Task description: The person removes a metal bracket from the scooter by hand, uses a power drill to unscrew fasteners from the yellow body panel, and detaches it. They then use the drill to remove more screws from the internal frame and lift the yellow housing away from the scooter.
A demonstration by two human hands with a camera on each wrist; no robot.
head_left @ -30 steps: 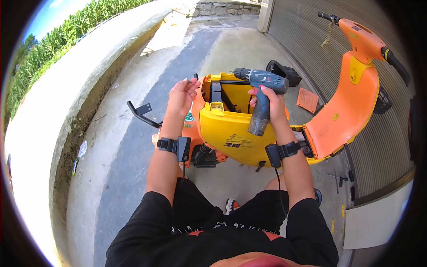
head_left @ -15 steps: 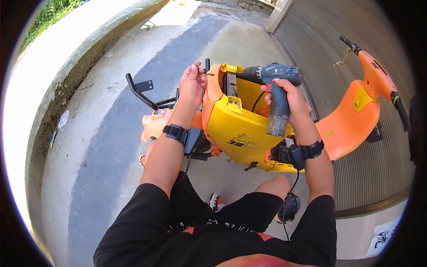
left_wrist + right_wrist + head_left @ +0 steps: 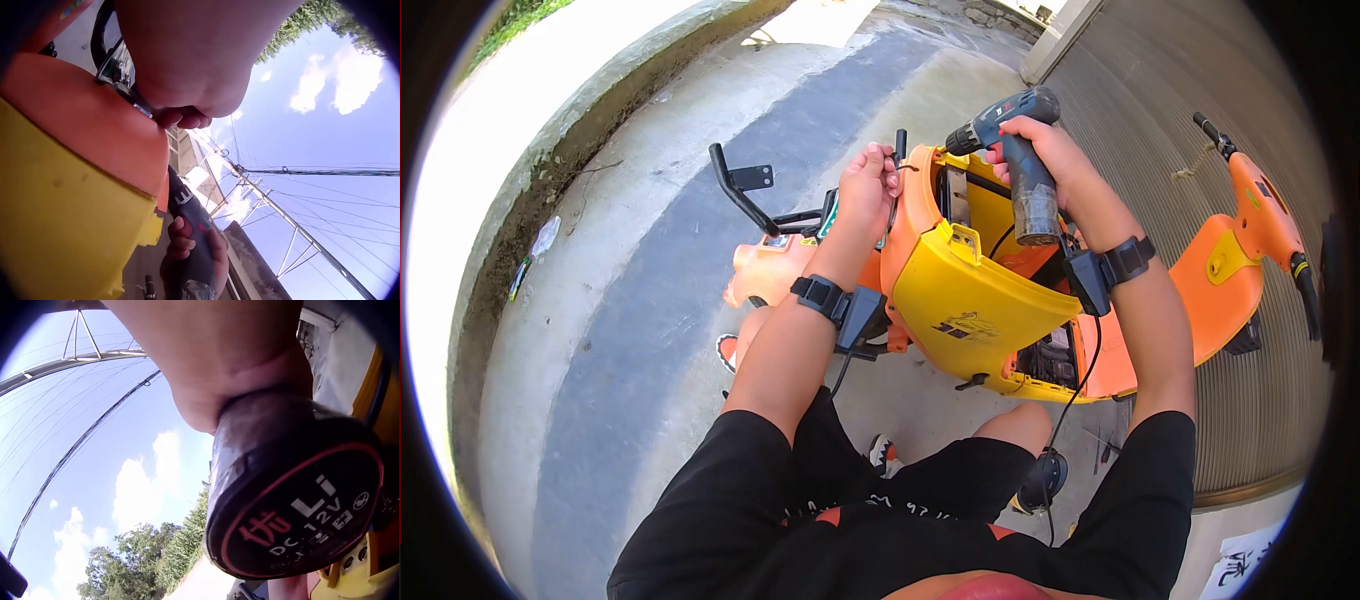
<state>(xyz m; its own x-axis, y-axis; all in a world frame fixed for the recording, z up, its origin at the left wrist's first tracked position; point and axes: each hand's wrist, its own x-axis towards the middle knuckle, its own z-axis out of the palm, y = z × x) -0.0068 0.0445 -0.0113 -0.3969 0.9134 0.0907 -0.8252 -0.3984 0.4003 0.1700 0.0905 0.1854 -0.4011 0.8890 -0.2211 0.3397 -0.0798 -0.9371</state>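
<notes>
In the head view my right hand [image 3: 1055,155] grips a blue-black cordless drill [image 3: 1032,185], its chuck tilted down-left beside the body's upper edge. My left hand [image 3: 868,195] has its fingers curled in a pinch at the orange rear edge [image 3: 916,190] of the yellow-and-orange scooter body [image 3: 970,300]; a small dark piece showed there earlier, but the fingers now hide it. The left wrist view shows the left fingers [image 3: 187,119] above the orange panel [image 3: 94,125], with the drill [image 3: 199,250] below. The drill's battery base [image 3: 300,500] fills much of the right wrist view.
A black bar with a plate [image 3: 745,190] sticks out left of the scooter. The orange front part [image 3: 1200,290] and handlebar [image 3: 1265,205] stand to the right, by a ribbed shutter [image 3: 1160,130]. Tools [image 3: 1105,450] lie on the ground. A low concrete wall [image 3: 530,180] runs along the left.
The drill has gone from level to tilted, its chuck lowered toward the body's upper edge. The left hand has come up against the orange rear edge. The head view has shifted.
</notes>
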